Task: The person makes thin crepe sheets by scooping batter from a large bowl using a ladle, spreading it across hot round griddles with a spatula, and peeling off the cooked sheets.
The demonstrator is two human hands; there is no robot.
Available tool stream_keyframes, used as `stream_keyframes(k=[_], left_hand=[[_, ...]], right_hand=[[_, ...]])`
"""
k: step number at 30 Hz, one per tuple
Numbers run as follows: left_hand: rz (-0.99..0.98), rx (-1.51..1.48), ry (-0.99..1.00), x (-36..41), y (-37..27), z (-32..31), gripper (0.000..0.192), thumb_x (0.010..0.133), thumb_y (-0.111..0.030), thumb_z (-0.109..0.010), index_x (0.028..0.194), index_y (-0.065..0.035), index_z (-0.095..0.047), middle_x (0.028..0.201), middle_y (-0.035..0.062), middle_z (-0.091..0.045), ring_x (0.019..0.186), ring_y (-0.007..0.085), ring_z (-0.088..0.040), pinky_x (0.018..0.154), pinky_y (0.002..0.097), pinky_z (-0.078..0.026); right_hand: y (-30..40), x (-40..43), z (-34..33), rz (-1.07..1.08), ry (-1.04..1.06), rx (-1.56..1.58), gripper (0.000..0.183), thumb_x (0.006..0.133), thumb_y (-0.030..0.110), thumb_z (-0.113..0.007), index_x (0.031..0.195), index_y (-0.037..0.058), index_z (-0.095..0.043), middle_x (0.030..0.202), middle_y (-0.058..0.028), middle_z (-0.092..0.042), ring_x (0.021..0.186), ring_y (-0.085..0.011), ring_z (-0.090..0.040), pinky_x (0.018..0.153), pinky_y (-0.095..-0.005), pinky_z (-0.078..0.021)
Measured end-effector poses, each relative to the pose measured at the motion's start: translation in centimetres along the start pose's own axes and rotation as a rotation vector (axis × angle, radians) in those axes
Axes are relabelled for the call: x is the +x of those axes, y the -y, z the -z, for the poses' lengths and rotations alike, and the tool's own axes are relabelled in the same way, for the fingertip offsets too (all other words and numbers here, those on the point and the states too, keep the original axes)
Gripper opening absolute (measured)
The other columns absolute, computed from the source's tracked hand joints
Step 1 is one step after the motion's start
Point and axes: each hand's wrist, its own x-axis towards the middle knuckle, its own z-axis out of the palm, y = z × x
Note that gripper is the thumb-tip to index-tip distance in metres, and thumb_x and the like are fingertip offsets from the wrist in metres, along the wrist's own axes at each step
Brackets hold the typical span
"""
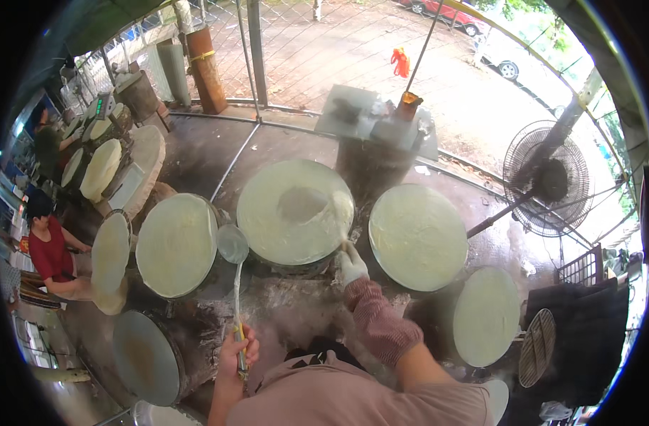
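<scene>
My left hand (238,349) is closed around the handle of a long metal ladle (232,244), whose round bowl hangs between two griddles. My right hand (352,263), in a whitish glove with a checked sleeve cover above it, is at the near right edge of the middle round griddle (260,213). A blurred pale streak runs up from its fingers; whether it holds a tool I cannot tell. Pale batter coats that griddle around a greyish patch (303,204). Batter-covered griddles stand to the left (176,245) and right (418,238).
A pedestal fan (549,180) stands at the right, near another coated griddle (487,317) and a round wire rack (537,347). At lower left is a bare-looking griddle (146,357). A co-worker in red (50,250) stands by a thin round sheet (110,253). Wire fencing runs behind.
</scene>
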Motion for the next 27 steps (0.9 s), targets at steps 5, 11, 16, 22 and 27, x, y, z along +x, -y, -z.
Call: stream_keyframes(k=[5,11,16,22,27], left_hand=[[0.048,0.064,0.006,0.8,-1.6,1.3,0.028,0.082,0.001,-0.051,0.109,-0.0068,-0.048,0.091,0.0087,-0.049,0.058,0.0143,-0.043,0.043,0.0233,-0.037],[0.076,0.058,-0.024,0.4,-3.7,2.5,0.028,0.082,0.001,-0.05,0.109,-0.0045,-0.047,0.09,0.0078,-0.048,0.057,0.0126,-0.043,0.044,0.0218,-0.039],[0.101,0.072,-0.023,0.9,-4.9,3.3,0.027,0.079,0.001,-0.051,0.105,-0.0041,-0.046,0.088,0.008,-0.048,0.056,0.0124,-0.043,0.043,0.0222,-0.039],[0.133,0.137,-0.094,2.2,-5.3,3.1,0.025,0.077,0.005,-0.049,0.1,-0.004,-0.047,0.083,0.0095,-0.048,0.054,0.0146,-0.044,0.042,0.0236,-0.038],[0.153,0.169,-0.073,3.0,-4.4,3.6,0.026,0.077,0.004,-0.05,0.101,-0.0041,-0.045,0.083,0.0093,-0.048,0.055,0.0143,-0.044,0.042,0.0245,-0.038]], right_hand=[[0.8,0.6,-3.2,-0.126,-0.072,-0.111,0.045,0.09,0.019,-0.05,0.132,0.0023,-0.045,0.123,-0.0139,-0.057,0.111,-0.0191,-0.054,0.094,-0.0254,-0.0387],[0.4,-4.1,-1.9,-0.074,-0.173,-0.078,0.041,0.091,0.023,-0.055,0.127,0.004,-0.052,0.086,-0.003,-0.063,0.071,-0.0089,-0.053,0.065,-0.0223,-0.0442],[-1.3,-11.7,-0.9,-0.03,0.045,-0.16,0.039,0.091,0.017,-0.051,0.128,0.0042,-0.05,0.109,-0.01,-0.063,0.093,-0.0151,-0.059,0.085,-0.0234,-0.0439],[2.8,-1.9,-6.9,-0.28,-0.073,0.073,0.038,0.09,0.017,-0.057,0.126,0.0046,-0.054,0.095,-0.007,-0.065,0.064,-0.0069,-0.051,0.056,-0.0215,-0.0413],[2.2,0.0,-5.0,-0.203,-0.177,0.145,0.039,0.09,0.019,-0.052,0.127,0.006,-0.052,0.096,-0.0107,-0.067,0.086,-0.0165,-0.06,0.076,-0.0252,-0.0459]])
